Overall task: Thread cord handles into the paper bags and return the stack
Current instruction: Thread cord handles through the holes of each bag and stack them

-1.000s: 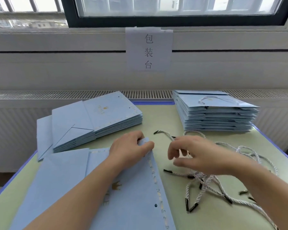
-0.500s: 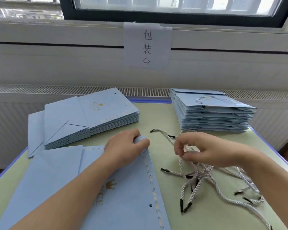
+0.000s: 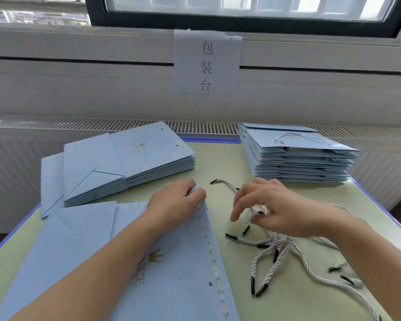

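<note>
Left hand (image 3: pixel 175 205): pinches the far corner of the flat blue bag (image 3: pixel 171 274) lying nearest on the table (image 3: pixel 218 163); gold crown and "PRINCE" partly readable on it
Right hand (image 3: pixel 276 209): curled round a white cord (image 3: pixel 249 218) with black tips, lifted above the loose cord pile (image 3: pixel 278 249) right of the bag
Left stack (image 3: pixel 130 158): unthreaded bags; "PRINCE" with crown on top
Right stack (image 3: pixel 294 158): bags with cord handles
Wall sign (image 3: pixel 206 63): "包装台"

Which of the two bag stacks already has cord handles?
The right stack, by the far right corner: a white cord loop lies on its top bag. The left stack shows only empty holes.
</note>
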A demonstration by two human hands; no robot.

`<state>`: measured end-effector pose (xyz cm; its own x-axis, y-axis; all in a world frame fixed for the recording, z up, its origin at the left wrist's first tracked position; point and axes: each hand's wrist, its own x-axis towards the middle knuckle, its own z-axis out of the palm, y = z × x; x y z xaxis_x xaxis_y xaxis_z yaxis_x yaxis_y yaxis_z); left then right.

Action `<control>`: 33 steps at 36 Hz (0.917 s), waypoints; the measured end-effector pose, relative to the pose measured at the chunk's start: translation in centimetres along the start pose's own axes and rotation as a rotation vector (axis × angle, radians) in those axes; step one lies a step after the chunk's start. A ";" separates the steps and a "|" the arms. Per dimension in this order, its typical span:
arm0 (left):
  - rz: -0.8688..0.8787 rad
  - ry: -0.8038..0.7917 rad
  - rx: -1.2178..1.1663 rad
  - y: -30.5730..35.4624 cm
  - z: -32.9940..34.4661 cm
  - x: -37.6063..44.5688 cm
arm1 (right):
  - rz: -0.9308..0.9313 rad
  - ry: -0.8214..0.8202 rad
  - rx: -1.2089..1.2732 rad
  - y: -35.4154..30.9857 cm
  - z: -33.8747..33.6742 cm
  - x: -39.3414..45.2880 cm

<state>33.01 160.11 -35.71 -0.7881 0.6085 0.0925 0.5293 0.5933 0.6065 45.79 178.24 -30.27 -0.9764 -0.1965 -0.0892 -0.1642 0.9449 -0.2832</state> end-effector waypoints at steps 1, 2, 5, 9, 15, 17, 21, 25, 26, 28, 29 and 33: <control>-0.002 -0.004 -0.015 0.0 0.0 0.0 | -0.017 -0.029 -0.011 -0.1 0.1 0.1; -0.005 -0.011 -0.032 -0.1 -0.1 0.0 | -0.024 -0.053 -0.032 -0.2 0.3 0.3; -0.030 -0.062 -0.140 -0.1 -0.4 -0.1 | -0.020 -0.078 -0.088 -0.2 0.8 0.9; -0.060 -0.137 -0.354 -0.2 -1.2 -0.2 | 0.004 -0.006 -0.098 -0.3 1.1 1.1; -0.106 -0.212 -0.475 -0.1 -1.9 -0.2 | 0.057 0.165 0.190 -2.3 1.2 2.9; -0.126 -0.236 -0.514 -0.2 -2.1 -0.2 | 0.081 0.144 0.189 -2.7 1.8 3.9; -0.161 -0.299 -0.619 -0.2 -2.6 -0.2 | 0.142 0.158 0.252 -2.8 2.0 5.1; -0.163 -0.328 -0.684 -0.6 -2.7 -0.1 | 0.185 0.226 0.360 -2.8 2.4 5.7; -0.161 -0.330 -0.693 -0.7 -2.7 0.0 | 0.187 0.236 0.382 -2.9 2.7 5.8; -0.154 -0.336 -0.712 -1.2 -2.6 0.3 | 0.177 0.245 0.386 -2.9 3.2 5.9; -0.151 -0.340 -0.717 -1.3 -2.6 0.4 | 0.176 0.244 0.355 -2.9 3.3 6.0; -0.148 -0.351 -0.730 -1.8 -2.3 0.9 | 0.175 0.232 0.237 -2.8 3.5 5.9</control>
<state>30.69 158.40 -34.92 -0.6255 0.7521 -0.2074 -0.0049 0.2621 0.9650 41.03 173.47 -33.37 -0.9970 0.0531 0.0557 0.0183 0.8669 -0.4981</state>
